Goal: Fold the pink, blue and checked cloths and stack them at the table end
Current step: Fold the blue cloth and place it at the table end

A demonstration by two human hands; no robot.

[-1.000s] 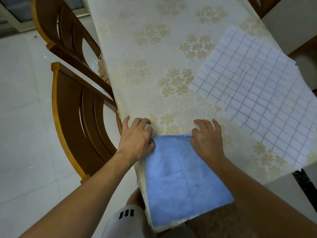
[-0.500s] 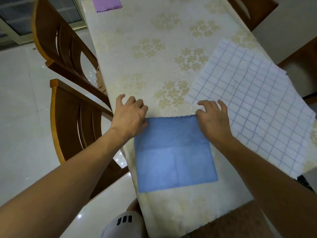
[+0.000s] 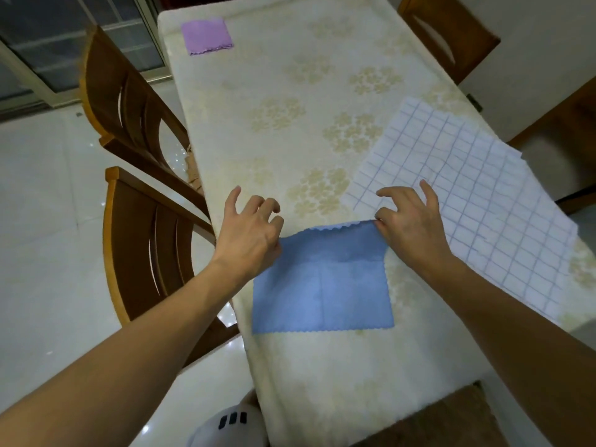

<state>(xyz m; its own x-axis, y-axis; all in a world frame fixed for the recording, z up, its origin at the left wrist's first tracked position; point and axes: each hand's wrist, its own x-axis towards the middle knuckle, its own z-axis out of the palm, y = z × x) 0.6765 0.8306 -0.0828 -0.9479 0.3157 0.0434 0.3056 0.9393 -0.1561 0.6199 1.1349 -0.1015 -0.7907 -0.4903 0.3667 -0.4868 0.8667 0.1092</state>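
Observation:
The blue cloth [image 3: 322, 285] lies near the front of the table [image 3: 290, 91], its far edge lifted off the surface. My left hand [image 3: 251, 233] pinches the far left corner. My right hand [image 3: 409, 224] pinches the far right corner, with the other fingers spread over the checked cloth [image 3: 477, 195]. That white cloth with blue lines lies flat and unfolded at the right, reaching the table's right edge. A folded pink cloth [image 3: 206, 37] sits at the far left end of the table.
Two wooden chairs [image 3: 142, 240] stand along the table's left side, and another chair [image 3: 448, 30] is at the far right. A cream flowered tablecloth covers the table. White tiled floor lies to the left.
The blue cloth has slid farther onto the table from its front edge. Both hands now lift its far edge by the corners. The view tilted up, showing the pink cloth.

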